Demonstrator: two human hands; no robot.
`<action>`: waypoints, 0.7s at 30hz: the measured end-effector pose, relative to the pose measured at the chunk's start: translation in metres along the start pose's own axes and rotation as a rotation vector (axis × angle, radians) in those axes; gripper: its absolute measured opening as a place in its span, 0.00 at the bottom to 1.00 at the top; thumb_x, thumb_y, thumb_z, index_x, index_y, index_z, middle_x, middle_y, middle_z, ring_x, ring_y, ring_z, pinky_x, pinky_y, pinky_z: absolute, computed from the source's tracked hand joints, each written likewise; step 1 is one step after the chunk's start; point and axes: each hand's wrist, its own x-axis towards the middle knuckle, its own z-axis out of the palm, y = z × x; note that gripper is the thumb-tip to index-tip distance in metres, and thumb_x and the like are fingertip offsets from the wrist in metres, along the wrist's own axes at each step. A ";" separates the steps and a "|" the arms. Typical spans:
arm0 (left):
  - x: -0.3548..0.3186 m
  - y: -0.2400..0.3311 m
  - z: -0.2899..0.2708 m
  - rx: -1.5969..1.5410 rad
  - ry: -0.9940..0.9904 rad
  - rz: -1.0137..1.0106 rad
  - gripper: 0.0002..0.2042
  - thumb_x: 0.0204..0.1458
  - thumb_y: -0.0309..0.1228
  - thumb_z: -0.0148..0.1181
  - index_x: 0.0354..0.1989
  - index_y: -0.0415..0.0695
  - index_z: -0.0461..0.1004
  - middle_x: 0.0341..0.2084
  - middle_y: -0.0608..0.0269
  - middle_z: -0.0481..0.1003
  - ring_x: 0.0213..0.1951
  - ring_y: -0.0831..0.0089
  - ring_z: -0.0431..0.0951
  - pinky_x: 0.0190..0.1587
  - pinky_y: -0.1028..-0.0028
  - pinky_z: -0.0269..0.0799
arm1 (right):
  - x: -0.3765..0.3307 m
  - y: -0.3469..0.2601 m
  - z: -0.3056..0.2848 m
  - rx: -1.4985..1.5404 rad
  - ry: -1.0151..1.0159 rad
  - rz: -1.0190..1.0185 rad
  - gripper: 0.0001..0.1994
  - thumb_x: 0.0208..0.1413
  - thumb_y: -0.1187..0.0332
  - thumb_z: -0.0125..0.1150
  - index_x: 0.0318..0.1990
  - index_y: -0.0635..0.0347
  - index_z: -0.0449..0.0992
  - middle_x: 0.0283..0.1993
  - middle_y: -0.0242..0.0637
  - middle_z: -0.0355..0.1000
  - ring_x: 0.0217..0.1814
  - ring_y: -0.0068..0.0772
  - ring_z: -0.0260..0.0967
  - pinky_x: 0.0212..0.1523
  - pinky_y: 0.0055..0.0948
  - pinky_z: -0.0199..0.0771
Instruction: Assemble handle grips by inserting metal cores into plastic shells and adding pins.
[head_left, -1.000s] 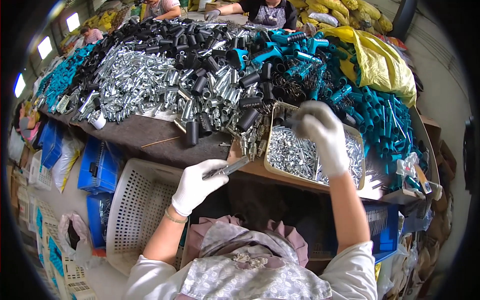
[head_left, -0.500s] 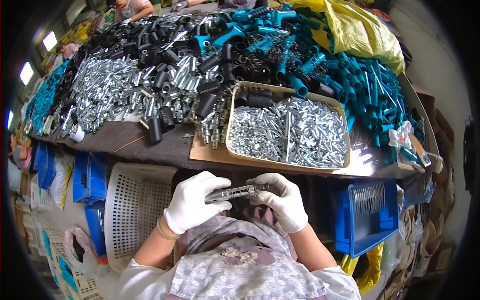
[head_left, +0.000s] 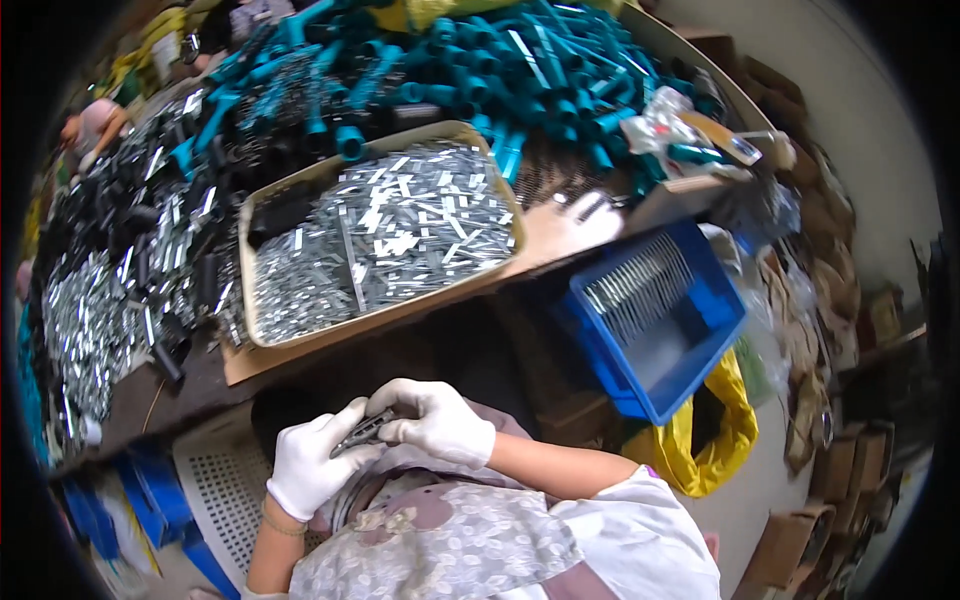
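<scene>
White gloves cover both of my hands. My left hand (head_left: 312, 462) closes around one end of a slim grey metal cylinder part (head_left: 362, 434), held low in front of my apron. The fingers of my right hand (head_left: 442, 424) close on its other end. Both gloves hide much of the part, so its ends cannot be made out. Beyond the hands, at the table edge, sits a cream tray (head_left: 385, 314) of small silvery metal pins (head_left: 420, 215) and finer pieces, split by a divider strip.
Teal tubular parts (head_left: 480, 85) are heaped at the back, black and silver metal parts (head_left: 85, 310) at the left. A blue bin (head_left: 655, 385) with a row of metal rods stands at the right above a yellow bag (head_left: 745, 410). A white perforated basket (head_left: 215, 480) is at lower left.
The view has swung right and tilted, so the tray and table appear further left. My hands have drawn closer together around the metal cylinder part, which now shows less.
</scene>
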 end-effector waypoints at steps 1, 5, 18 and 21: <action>0.002 0.001 0.005 0.037 -0.017 0.007 0.23 0.42 0.34 0.74 0.49 0.41 0.80 0.24 0.54 0.77 0.24 0.58 0.80 0.28 0.67 0.75 | -0.002 0.000 -0.005 -0.026 0.001 -0.038 0.14 0.54 0.78 0.64 0.49 0.67 0.76 0.43 0.37 0.77 0.44 0.23 0.74 0.48 0.26 0.76; 0.009 0.008 0.028 -0.008 -0.010 0.056 0.19 0.40 0.31 0.73 0.43 0.43 0.81 0.21 0.56 0.75 0.21 0.59 0.77 0.24 0.66 0.72 | -0.030 -0.047 -0.044 -0.607 -0.078 -0.140 0.20 0.50 0.67 0.68 0.50 0.64 0.77 0.44 0.48 0.78 0.46 0.42 0.78 0.50 0.34 0.77; -0.002 0.011 0.041 -0.121 0.054 -0.092 0.17 0.40 0.26 0.72 0.41 0.40 0.80 0.25 0.52 0.78 0.25 0.57 0.80 0.29 0.68 0.74 | -0.086 -0.061 -0.285 -1.535 0.945 0.259 0.13 0.47 0.58 0.70 0.34 0.57 0.83 0.35 0.49 0.79 0.40 0.54 0.77 0.44 0.44 0.76; -0.005 0.013 0.041 -0.133 0.049 -0.115 0.17 0.40 0.25 0.72 0.41 0.40 0.80 0.25 0.52 0.78 0.26 0.57 0.80 0.29 0.68 0.73 | -0.079 -0.064 -0.278 -1.555 0.883 0.329 0.15 0.45 0.57 0.72 0.35 0.57 0.83 0.35 0.50 0.79 0.41 0.53 0.77 0.44 0.45 0.76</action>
